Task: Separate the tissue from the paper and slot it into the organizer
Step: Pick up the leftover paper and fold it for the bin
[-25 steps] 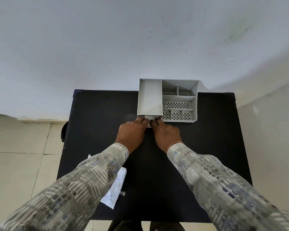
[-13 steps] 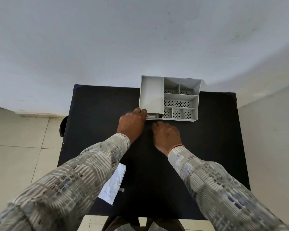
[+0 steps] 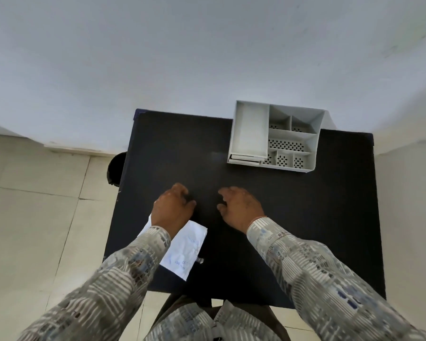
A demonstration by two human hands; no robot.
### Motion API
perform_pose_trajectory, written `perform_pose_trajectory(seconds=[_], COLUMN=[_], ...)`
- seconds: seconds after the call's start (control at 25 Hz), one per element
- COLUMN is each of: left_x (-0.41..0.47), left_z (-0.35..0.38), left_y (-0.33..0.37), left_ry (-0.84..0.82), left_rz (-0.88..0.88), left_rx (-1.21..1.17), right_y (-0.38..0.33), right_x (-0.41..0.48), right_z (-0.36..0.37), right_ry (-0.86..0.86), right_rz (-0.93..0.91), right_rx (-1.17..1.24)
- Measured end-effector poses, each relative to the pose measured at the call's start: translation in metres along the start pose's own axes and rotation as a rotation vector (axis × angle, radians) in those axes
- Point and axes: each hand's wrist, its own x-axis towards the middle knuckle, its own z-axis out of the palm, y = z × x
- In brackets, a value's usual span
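Note:
A grey plastic organizer (image 3: 312, 153) with several compartments stands at the far right of the black table (image 3: 330, 217). A flat white tissue (image 3: 246, 158) lies at the near end of its long left compartment. My left hand (image 3: 172, 207) hovers over the table's near left, fingers loosely curled and holding nothing. My right hand (image 3: 241, 207) is beside it, fingers apart, holding nothing. A white paper (image 3: 185, 249) with blue writing lies under my left wrist, partly hidden by my sleeve.
A small clear object (image 3: 200, 260) rests by the paper's right edge. A dark round object (image 3: 115, 168) shows beyond the table's left edge. A white wall rises behind the table, tiled floor lies left.
Both hands have pulled back from the organizer's near edge to the middle of the table. The tissue now rests inside the long compartment. The view has shifted left.

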Motion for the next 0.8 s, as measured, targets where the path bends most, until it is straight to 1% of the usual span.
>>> perform_pose_trajectory(seconds=[0.08, 0.12, 0.2, 0.24, 0.28, 0.36, 0.48, 0.56, 0.64, 0.68, 0.76, 0.8], left_x=[-0.016, -0.025, -0.041, -0.048, -0.052, -0.056, -0.057, -0.060, -0.071, -0.078, -0.095, -0.104], left_z=[0.006, 0.011, 0.025, 0.032, 0.038, 0.042, 0.039, 0.030, 0.013, 0.004, -0.014, -0.023], left_y=[-0.040, -0.057, -0.082, -0.088, -0.094, -0.104, -0.116, -0.117, -0.109, -0.101, -0.083, -0.074], left_ry=[-0.137, -0.207, -0.274, -0.263, -0.220, -0.140, -0.164, -0.169, -0.172, -0.185, -0.229, -0.219], left_rz=[-0.168, -0.226, -0.257, -0.243, -0.222, -0.216, -0.237, -0.231, -0.216, -0.202, -0.156, -0.140], left_rx=[0.023, 0.057, 0.120, 0.121, 0.090, -0.032, -0.350, -0.510, -0.700, -0.837, -1.036, -1.077], right_y=[-0.026, -0.038, -0.056, -0.062, -0.068, -0.076, -0.086, -0.092, -0.099, -0.101, -0.103, -0.104], right_x=[0.005, 0.007, 0.011, 0.013, 0.014, 0.015, 0.000, -0.014, -0.030, -0.039, -0.058, -0.070], right_z=[0.024, 0.036, 0.057, 0.065, 0.071, 0.081, 0.087, 0.081, 0.064, 0.051, 0.020, 0.002], right_ry=[-0.108, -0.171, -0.250, -0.277, -0.310, -0.379, -0.437, -0.459, -0.504, -0.543, -0.616, -0.632], right_rz=[0.010, 0.011, 0.012, 0.019, 0.036, 0.087, 0.189, 0.239, 0.228, 0.203, 0.118, 0.078], right_rx=[-0.107, -0.160, -0.199, -0.172, -0.100, 0.146, 0.590, 0.882, 1.151, 1.268, 1.413, 1.434])
